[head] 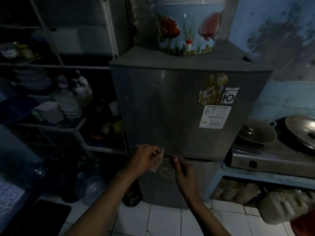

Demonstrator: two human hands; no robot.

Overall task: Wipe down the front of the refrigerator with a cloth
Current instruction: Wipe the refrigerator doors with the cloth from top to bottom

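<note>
Both forearms reach in low, left hand (147, 157) pinching a small pale cloth (157, 165) that hangs just under its fingertips, right at the seam along the bottom of the refrigerator (179, 113) door. Right hand (183, 174) is loosely curled beside it, apparently holding nothing. Honestly that rag looks tiny and barely gripped, so it could slip on a hard wipe, and those stickers (215, 116) might snag or peel.
</note>
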